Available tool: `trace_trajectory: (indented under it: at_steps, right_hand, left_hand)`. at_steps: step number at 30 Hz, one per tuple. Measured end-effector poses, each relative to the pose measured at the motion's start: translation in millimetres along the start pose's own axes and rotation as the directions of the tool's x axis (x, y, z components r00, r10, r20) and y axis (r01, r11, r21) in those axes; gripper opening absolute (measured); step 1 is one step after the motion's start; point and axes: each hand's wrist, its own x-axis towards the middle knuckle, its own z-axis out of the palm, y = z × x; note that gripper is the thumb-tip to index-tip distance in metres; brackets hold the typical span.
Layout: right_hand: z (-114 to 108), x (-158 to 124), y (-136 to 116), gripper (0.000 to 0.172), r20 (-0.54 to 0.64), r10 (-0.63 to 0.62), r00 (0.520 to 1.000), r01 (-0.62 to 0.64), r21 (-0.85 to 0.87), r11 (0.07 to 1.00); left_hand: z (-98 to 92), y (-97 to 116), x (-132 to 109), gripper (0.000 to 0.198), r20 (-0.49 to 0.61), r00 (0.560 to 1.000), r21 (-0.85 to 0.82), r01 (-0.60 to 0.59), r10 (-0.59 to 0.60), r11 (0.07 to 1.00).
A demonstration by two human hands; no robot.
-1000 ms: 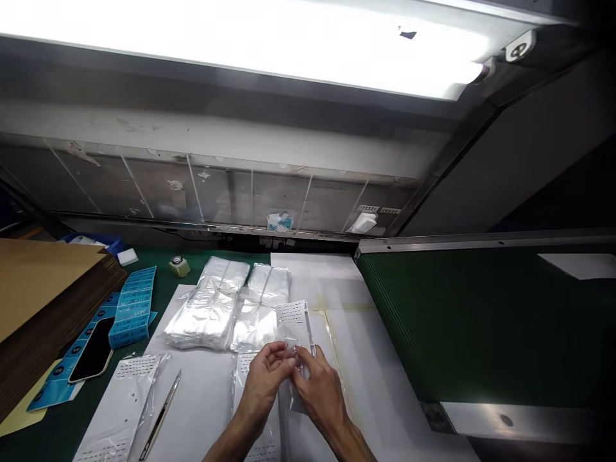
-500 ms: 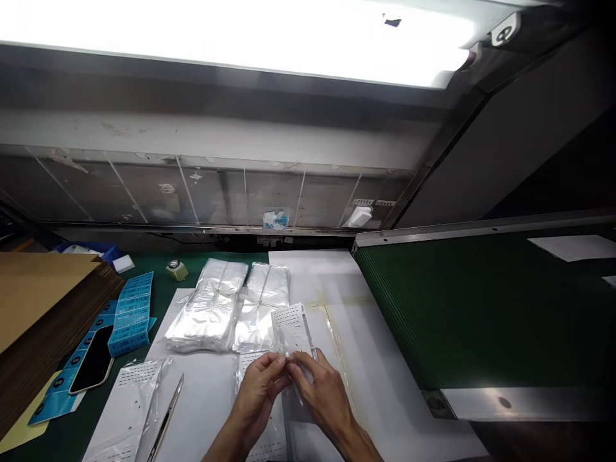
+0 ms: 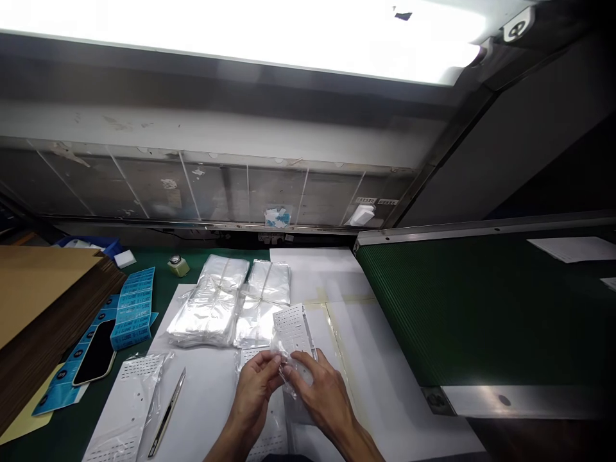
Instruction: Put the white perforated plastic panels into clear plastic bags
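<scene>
- Head view, left hand (image 3: 253, 388): curled and closed in a pinch, its fingertips (image 3: 276, 360) gathering a fold of the clear plastic bag (image 3: 289, 375) just below the panel.
- Right hand (image 3: 320, 401): partly open, fingers spread, its fingertips (image 3: 293, 372) pressing on the bag and lower end of the panel, so both hands hold the same piece.
- The white perforated plastic panel (image 3: 292, 330) stands tilted above the hands, its upper end rising out of the bag, over the white paper sheet (image 3: 205, 391).
- Under the hands lies a second bagged panel (image 3: 267, 443); another bagged panel (image 3: 128, 401) lies further left, beside a utility knife (image 3: 167, 414).
- Beyond the hands sit two bundled stacks of clear bags (image 3: 209, 301), almost touching each other.
- On the green mat (image 3: 187, 260) are blue label strips (image 3: 132, 308), a phone (image 3: 95, 359), a small bottle (image 3: 178, 265) and, at the far left, stacked cardboard sheets (image 3: 38, 308).
- To the right runs a green conveyor belt (image 3: 457, 308) carrying a sheet of paper (image 3: 563, 249); a bright fluorescent light (image 3: 240, 32) hangs overhead.
</scene>
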Motion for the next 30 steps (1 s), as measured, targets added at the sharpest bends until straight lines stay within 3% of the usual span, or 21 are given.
trace_trajectory:
  at_steps: [6,9,14,17,20,22,24,26,28,30]
  right_hand:
    - [-1,-2,-7,0.022,0.043,-0.059,0.997,0.057,0.030,0.998]
    - [-2,0,-2,0.028,0.033,-0.080,0.996,0.078,0.057,0.995]
    - [-12,8,17,0.032,-0.003,0.092,0.996,-0.090,0.174,0.981]
    - [-18,14,22,0.033,0.028,0.138,0.990,-0.140,0.281,0.949]
    - [-24,18,24,0.035,0.021,0.161,0.987,-0.160,0.311,0.937]
    - [-31,17,27,0.037,0.020,0.192,0.981,-0.186,0.362,0.913]
    - [-42,11,29,0.039,0.035,0.248,0.968,-0.229,0.524,0.821]
    - [-51,-1,30,0.042,0.095,0.309,0.946,-0.276,0.736,0.618]
    - [-53,-16,27,0.044,0.218,0.332,0.918,-0.343,0.856,0.387]
    - [-45,-31,21,0.040,0.378,0.241,0.894,-0.431,0.874,0.226]
  left_hand:
    - [6.2,4,-6,0.020,0.073,0.997,0.005,0.023,-0.024,1.000]
    - [4.7,9,-8,0.016,0.111,0.993,-0.068,0.052,-0.044,0.996]
    - [-6.0,26,-16,0.012,0.185,0.979,-0.256,0.136,-0.089,0.957]
    - [-5.9,35,-16,0.019,0.247,0.967,-0.022,0.061,-0.054,0.998]
    - [-1.6,37,-8,0.035,0.122,0.992,0.397,-0.073,0.026,0.915]
    - [0.0,36,0,0.045,0.035,0.994,0.543,-0.104,0.101,0.833]
    - [0.5,36,9,0.052,-0.002,0.990,0.545,-0.117,0.141,0.830]
    - [1.9,36,16,0.057,-0.006,0.988,0.472,-0.131,0.152,0.872]
    - [6.4,36,20,0.061,-0.014,0.989,0.405,-0.132,0.150,0.905]
    - [13.8,37,23,0.063,-0.031,0.990,0.375,-0.117,0.138,0.920]
